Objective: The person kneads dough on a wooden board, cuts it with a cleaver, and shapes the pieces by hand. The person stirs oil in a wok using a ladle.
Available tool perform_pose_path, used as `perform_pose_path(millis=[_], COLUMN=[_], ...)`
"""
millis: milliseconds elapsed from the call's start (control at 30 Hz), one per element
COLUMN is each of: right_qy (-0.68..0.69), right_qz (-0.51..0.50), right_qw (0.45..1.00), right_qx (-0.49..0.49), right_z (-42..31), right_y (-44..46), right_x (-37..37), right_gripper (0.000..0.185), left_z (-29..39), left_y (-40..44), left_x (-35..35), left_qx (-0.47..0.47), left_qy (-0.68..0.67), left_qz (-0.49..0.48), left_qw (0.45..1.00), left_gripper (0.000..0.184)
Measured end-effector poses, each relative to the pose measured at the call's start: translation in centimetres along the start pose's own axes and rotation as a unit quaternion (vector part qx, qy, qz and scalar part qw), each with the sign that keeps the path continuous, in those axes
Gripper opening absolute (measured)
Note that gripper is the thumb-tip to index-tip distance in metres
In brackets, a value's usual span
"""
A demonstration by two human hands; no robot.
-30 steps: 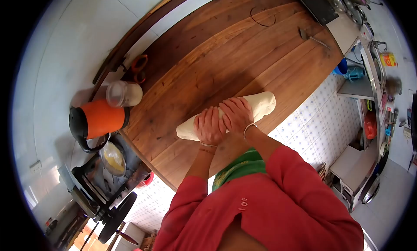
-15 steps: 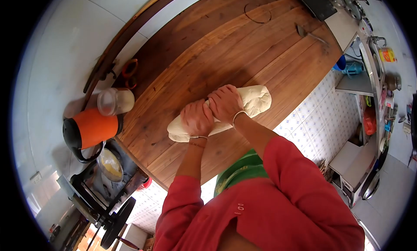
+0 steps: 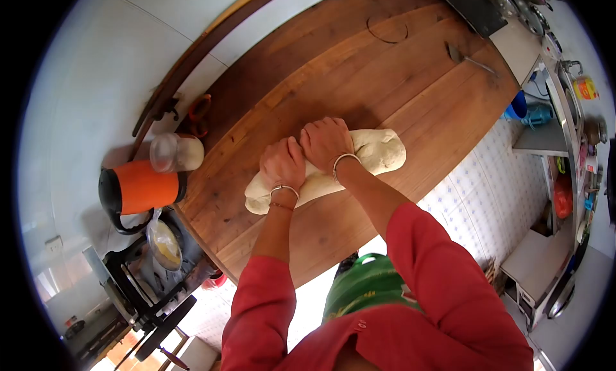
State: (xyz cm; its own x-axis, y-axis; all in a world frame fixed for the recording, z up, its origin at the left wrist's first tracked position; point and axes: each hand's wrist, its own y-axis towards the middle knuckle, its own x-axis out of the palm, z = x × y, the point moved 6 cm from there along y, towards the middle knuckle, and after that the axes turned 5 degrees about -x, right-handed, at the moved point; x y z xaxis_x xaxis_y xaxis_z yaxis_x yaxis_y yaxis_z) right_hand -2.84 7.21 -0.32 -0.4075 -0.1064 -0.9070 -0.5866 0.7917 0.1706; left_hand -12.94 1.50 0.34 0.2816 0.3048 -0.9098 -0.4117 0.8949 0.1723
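Note:
A long, thick roll of pale dough [image 3: 380, 150] lies slantwise on the wooden table [image 3: 423, 98]. My left hand [image 3: 282, 163] presses on its left half, fingers curled over the far side. Close beside it, my right hand [image 3: 326, 142] grips the dough near the middle, with its fingertips also bent over the far edge. Both hands hide the middle of the roll, while its two ends show. Each wrist wears a bangle.
At left stand an orange kettle [image 3: 149, 187] and a clear jar [image 3: 164, 153]. Below them is a bagged bowl [image 3: 165, 245]. A spoon-like utensil [image 3: 473, 61] and a thin dark ring [image 3: 387, 31] lie toward the table's far end. Shelving [image 3: 539, 137] stands at right.
Both hands have moved slightly toward the far side of the dough, and the arms reach further forward. The camera view has shifted a little, showing more of the green cloth at the waist.

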Motion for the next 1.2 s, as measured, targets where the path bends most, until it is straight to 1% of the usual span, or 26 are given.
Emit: perform_pose_path(millis=[67,100,133,167,200,233,267,300,333,367,400,433,500,533,567,600,667,700,800,833,900,1033,1067,1100,1167,1200], right_qy=[-0.003,-0.02,-0.037,-0.042,-0.061,-0.072,-0.038,-0.009,-0.016,-0.016,-0.059,-0.1,-0.098,-0.031,0.038,0.039,-0.005,-0.004,-0.015,-0.014,-0.016,-0.017,-0.016,-0.016,-0.015,-0.015], right_qz=[0.017,-0.009,-0.033,-0.013,-0.089,-0.182,-0.22,-0.25,-0.223,-0.23,-0.228,-0.226,-0.12,0.006,0.127,0.121,0.102,0.096,0.061,0.05,0.041,0.084,0.096,0.096,0.1,0.099], right_qw=[1.0,1.0,0.998,0.999,0.994,0.98,0.974,0.968,0.975,0.973,0.971,0.967,0.987,0.999,0.991,0.992,0.995,0.995,0.998,0.999,0.999,0.996,0.995,0.995,0.995,0.995], right_qx=[0.005,0.015,0.025,0.014,0.017,0.028,0.022,0.017,0.011,0.013,0.038,0.063,0.032,0.021,0.012,0.016,-0.008,-0.002,0.013,0.014,0.016,-0.005,-0.009,-0.009,-0.014,-0.012], right_z=[0.0,0.0,-0.5,-1.0,-0.7,-1.5,-1.8,-2.1,-2.2,-2.1,-2.0,-1.7,-1.4,-1.1,-0.9,-0.8,-0.8,-0.4,0.8,1.2,2.2,3.0,3.1,3.3,3.6,3.8], right_y=[-0.1,-0.2,-1.0,-0.7,-0.7,-2.7,-4.3,-4.8,-5.7,-7.2,-8.8,-10.4,-13.5,-15.4,-17.7,-18.8,-19.3,-18.7,-16.2,-14.8,-12.2,-9.0,-8.5,-7.9,-7.1,-6.6], right_x=[-0.7,-0.8,-1.0,-2.0,-1.3,-1.8,-2.7,-5.2,-6.7,-7.5,-9.0,-9.6,-9.0,-8.4,-8.1,-7.4,-6.1,-5.8,-5.1,-5.1,-4.8,-4.8,-4.8,-4.7,-4.7,-4.6], right_gripper=[0.028,0.03,0.032,0.032,0.032,0.033,0.033,0.033,0.029,0.029,0.028,0.028,0.022,0.022,0.026,0.026,0.038,0.038,0.043,0.041,0.039,0.027,0.023,0.023,0.017,0.017], left_z=[-0.8,-1.0,-0.7,-0.1,0.3,0.4,0.0,0.9,2.6,4.1,6.5,7.8,7.8,7.1,6.8,6.6,5.7,5.7,5.7,6.0,6.0,5.9,5.9,6.0,6.2,6.3], left_y=[-0.1,-1.0,-2.0,-1.1,0.0,-1.3,-3.7,-4.7,-5.1,-6.1,-7.5,-9.5,-12.2,-13.1,-14.6,-15.5,-15.9,-15.7,-12.7,-11.5,-8.9,-5.5,-5.1,-4.5,-3.8,-3.4], left_x=[0.6,0.2,0.1,-0.2,-0.8,-1.3,-1.4,-2.4,-3.5,-4.3,-4.9,-4.6,-5.3,-4.9,-5.1,-5.1,-3.5,-3.2,-2.0,-2.0,-1.8,-1.0,-0.8,-0.9,-0.8,-0.7], left_qx=[-0.059,-0.061,-0.035,-0.002,0.007,0.021,0.03,0.032,0.039,0.041,0.081,0.132,0.083,0.083,0.134,0.184,0.196,0.208,0.184,0.186,0.16,0.141,0.143,0.144,0.135,0.127], left_qy=[0.025,0.028,0.021,0.01,0.008,0.001,-0.005,-0.005,0.064,0.132,0.174,0.166,0.025,0.022,0.0,-0.022,-0.015,-0.009,-0.018,-0.021,-0.047,-0.057,-0.062,-0.068,-0.061,-0.055], left_qz=[-0.008,-0.002,-0.041,-0.065,-0.045,-0.064,-0.096,-0.103,-0.105,-0.109,-0.124,-0.067,0.022,0.017,0.058,0.102,0.095,0.096,0.088,0.086,0.048,0.052,0.061,0.069,0.056,0.042], left_qw=[0.998,0.998,0.998,0.998,0.999,0.998,0.995,0.994,0.992,0.984,0.974,0.975,0.996,0.996,0.989,0.977,0.976,0.973,0.979,0.979,0.985,0.987,0.986,0.985,0.987,0.989], left_gripper=[0.033,0.033,0.035,0.037,0.037,0.035,0.034,0.034,0.03,0.026,0.022,0.019,0.023,0.023,0.028,0.033,0.037,0.04,0.04,0.04,0.036,0.03,0.026,0.022,0.021,0.02])
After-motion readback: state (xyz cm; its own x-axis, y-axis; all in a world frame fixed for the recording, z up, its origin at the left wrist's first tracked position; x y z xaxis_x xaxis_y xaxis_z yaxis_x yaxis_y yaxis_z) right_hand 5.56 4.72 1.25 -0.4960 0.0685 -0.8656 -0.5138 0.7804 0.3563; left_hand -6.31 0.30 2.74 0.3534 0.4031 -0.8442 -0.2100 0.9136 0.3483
